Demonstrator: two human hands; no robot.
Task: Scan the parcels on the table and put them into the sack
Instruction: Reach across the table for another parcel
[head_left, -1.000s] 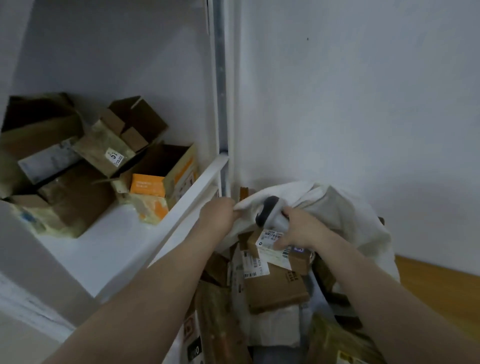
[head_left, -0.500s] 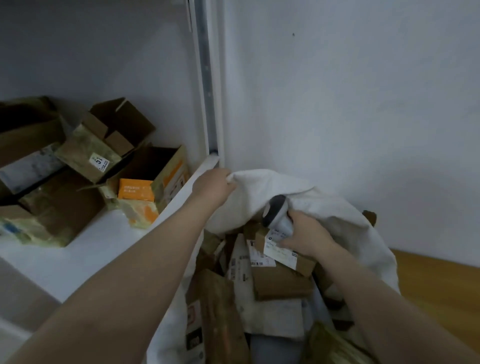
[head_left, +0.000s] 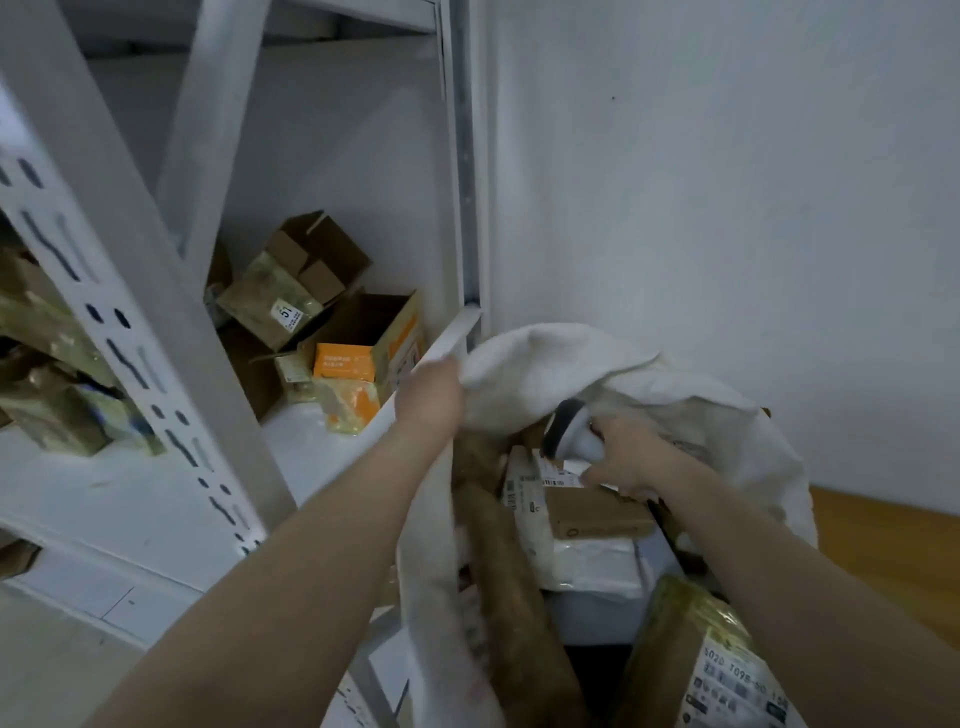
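Observation:
A white sack (head_left: 571, 364) stands open against the wall, filled with several parcels. My left hand (head_left: 428, 397) grips the sack's rim at its upper left and holds it up. My right hand (head_left: 626, 457) is inside the sack's mouth, holding a white barcode scanner (head_left: 569, 431) with a dark head. The same hand's fingers lie on the white label of a small brown parcel (head_left: 592, 512) that rests on top of the pile. A long brown parcel (head_left: 511, 587) lies along the sack's left side. A taped parcel (head_left: 711, 670) with a label sits at the bottom right.
A white metal shelf rack (head_left: 130, 260) stands at the left, its perforated post close to my left arm. Open cardboard boxes (head_left: 296, 291) and an orange carton (head_left: 345, 361) sit on the shelf. A wooden surface (head_left: 893, 540) shows at the right, below a white wall.
The view has swung right and back, bringing the rack's post into sight. My left hand has lifted the sack's rim higher. My right hand stays on the parcel with the scanner.

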